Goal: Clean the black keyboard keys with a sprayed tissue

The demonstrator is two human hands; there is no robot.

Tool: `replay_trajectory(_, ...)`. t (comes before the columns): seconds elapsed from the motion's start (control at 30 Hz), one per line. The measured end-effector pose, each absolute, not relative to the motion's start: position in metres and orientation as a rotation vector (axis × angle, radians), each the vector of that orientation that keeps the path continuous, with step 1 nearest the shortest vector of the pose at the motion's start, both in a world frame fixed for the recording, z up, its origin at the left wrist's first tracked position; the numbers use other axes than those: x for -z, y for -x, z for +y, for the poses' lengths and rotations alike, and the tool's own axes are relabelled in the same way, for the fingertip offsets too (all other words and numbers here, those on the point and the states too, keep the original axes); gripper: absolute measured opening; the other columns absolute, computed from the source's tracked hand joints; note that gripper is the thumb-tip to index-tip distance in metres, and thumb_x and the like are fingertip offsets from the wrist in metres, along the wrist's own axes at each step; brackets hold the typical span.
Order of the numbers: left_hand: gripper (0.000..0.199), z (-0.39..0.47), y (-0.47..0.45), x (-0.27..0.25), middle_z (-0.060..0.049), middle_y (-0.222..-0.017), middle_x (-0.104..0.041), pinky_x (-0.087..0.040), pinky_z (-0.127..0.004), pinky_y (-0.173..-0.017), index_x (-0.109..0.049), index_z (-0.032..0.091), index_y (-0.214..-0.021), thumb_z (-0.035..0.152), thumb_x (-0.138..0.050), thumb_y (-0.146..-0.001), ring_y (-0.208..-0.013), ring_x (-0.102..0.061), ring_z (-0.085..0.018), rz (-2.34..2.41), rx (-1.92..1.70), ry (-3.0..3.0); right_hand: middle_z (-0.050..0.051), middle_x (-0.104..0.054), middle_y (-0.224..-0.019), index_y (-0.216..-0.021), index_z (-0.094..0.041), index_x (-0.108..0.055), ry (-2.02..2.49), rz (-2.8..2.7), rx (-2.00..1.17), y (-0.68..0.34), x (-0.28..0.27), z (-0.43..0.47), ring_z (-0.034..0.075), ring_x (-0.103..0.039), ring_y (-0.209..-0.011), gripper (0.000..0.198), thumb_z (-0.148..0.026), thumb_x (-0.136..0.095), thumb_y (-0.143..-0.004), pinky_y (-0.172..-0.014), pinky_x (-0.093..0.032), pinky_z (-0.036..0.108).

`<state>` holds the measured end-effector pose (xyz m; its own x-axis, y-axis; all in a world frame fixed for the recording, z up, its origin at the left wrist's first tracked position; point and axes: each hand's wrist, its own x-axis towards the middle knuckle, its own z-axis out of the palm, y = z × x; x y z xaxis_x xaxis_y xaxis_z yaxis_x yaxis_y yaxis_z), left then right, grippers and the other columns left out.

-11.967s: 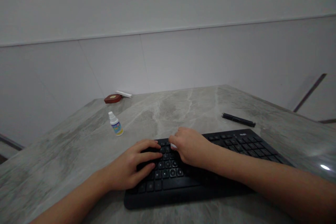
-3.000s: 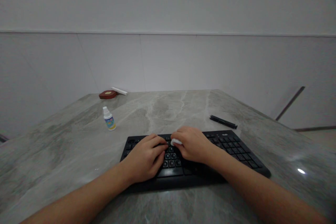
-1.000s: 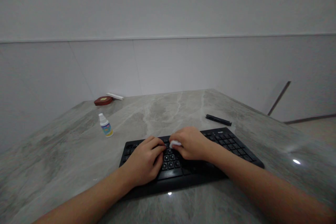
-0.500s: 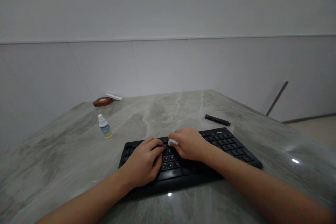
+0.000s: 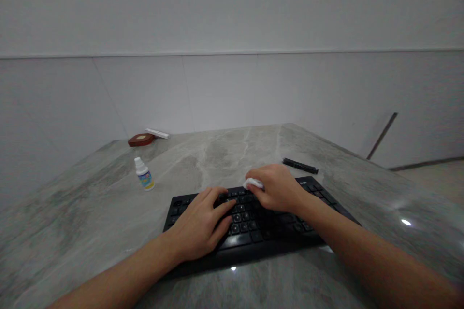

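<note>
A black keyboard (image 5: 235, 251) lies slightly slanted on the marble-patterned table. My left hand (image 5: 203, 224) rests on its left part, fingers apart and touching the keys, with nothing in the grasp. Over the keyboard's upper middle, my right hand (image 5: 273, 188) pinches a crumpled white wad (image 5: 253, 183), which looks like tissue or soft cloth. The wad is at the top row of keys; whether it touches them I cannot tell. My right hand and forearm hide many keys on the right side.
A small white bottle (image 5: 145, 174) with a blue and yellow label stands left of the keyboard. Behind its right end lies a black pen-like object (image 5: 300, 165). A reddish-brown box (image 5: 141, 140) and a white flat strip (image 5: 157, 133) lie at the back left, near the pale wall (image 5: 224, 91).
My right hand has moved right and a little away from me, carrying the white wad. My left fingers have spread and shifted slightly to the right.
</note>
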<state>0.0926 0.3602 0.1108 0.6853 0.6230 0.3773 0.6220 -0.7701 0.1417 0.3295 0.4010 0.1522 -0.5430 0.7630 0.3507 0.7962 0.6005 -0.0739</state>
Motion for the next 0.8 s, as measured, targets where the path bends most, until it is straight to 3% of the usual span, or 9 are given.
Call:
replay_trajectory(0.43,0.034,0.360,-0.094,-0.118,-0.011,-0.138,-0.053,-0.047,-0.048,-0.101,-0.057,0.015,-0.130,0.022,-0.047,-0.098,-0.115,-0.051,-0.027,1.005,-0.554,-2.925,0.006,-0.074,-0.082,-0.092,-0.021,-0.071,1.225,-2.672,-0.003,-0.321,-0.140,0.401,0.021,-0.064,-0.075,0.016,-0.027,-0.057,-0.087,-0.061,-0.030,0.029)
replay_trajectory(0.8,0.035,0.362,-0.095,-0.118,-0.010,-0.132,-0.060,-0.049,-0.046,-0.096,-0.057,0.014,-0.131,0.021,-0.049,-0.097,-0.108,-0.052,-0.026,0.970,-0.573,-2.920,0.006,-0.074,-0.082,-0.091,-0.021,-0.071,1.168,-2.695,-0.073,-0.319,-0.139,0.403,0.020,-0.064,-0.075,0.014,-0.027,-0.059,-0.086,-0.062,-0.031,0.028)
